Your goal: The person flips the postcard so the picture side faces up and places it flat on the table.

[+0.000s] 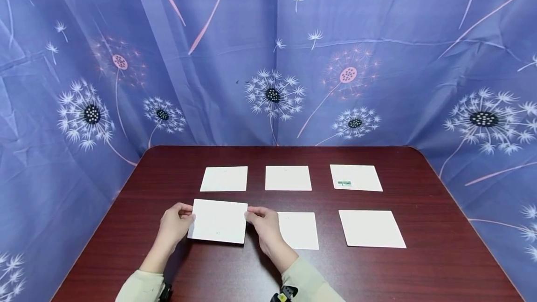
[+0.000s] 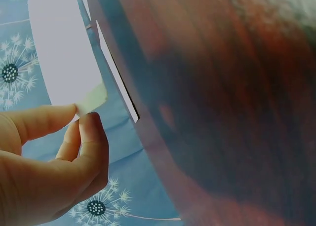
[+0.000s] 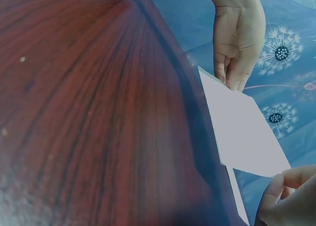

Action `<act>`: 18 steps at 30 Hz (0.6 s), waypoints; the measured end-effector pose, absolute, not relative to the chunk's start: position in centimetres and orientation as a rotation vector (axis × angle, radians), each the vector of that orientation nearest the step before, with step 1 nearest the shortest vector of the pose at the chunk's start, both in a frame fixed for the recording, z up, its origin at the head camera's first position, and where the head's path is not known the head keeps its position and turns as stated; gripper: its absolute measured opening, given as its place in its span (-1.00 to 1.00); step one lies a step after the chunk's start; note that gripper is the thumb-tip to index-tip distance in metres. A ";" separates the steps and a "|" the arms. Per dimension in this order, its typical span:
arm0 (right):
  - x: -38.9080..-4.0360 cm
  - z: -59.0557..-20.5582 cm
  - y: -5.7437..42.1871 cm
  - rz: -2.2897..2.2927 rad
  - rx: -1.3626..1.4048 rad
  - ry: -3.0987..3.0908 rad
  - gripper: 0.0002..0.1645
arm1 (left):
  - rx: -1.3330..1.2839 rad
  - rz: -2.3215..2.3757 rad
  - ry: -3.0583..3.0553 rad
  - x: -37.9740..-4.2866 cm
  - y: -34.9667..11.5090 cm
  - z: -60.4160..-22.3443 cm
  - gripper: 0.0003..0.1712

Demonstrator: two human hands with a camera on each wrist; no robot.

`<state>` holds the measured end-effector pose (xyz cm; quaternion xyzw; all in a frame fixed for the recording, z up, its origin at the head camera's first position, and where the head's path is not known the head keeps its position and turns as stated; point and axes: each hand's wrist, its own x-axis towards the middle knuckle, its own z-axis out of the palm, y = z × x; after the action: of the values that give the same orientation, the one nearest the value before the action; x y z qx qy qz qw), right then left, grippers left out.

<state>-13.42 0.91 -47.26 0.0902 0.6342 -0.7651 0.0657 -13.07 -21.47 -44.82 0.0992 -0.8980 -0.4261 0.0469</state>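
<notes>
Card [image 1: 218, 221] in apparent pinch, both hands [image 1: 174, 225] [image 1: 266, 228]

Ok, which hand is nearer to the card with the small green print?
Right. The right hand grips the right edge of the held card, left of and in front of the green-printed card; the left hand, at the opposite edge, is farther left.

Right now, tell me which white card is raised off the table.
The near-row card on the left, pinched at its sides by the left hand and right hand; the other five cards lie flat on the table.
</notes>
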 end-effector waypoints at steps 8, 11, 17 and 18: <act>-13.5 -46.7 0.9 -2.347 0.295 1.871 -0.72 | 0.348 -1.300 -2.666 -13.1 -21.4 -44.2 -0.85; -13.5 -46.4 1.0 -2.340 0.303 1.885 -0.69 | 0.361 -1.312 -2.646 -13.1 -21.4 -44.1 -0.87; -13.5 -46.5 1.0 -2.363 0.289 1.876 -0.68 | 0.373 -1.322 -2.596 -13.1 -21.4 -44.3 -0.90; -13.6 -46.5 1.0 -2.367 0.284 1.869 -0.68 | 0.374 -1.328 -2.585 -13.0 -21.4 -44.3 -0.90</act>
<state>-13.57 1.00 -46.54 0.0935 0.6162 -0.7800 0.0562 -13.05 -21.40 -44.29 0.1271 -0.8773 -0.4506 0.1056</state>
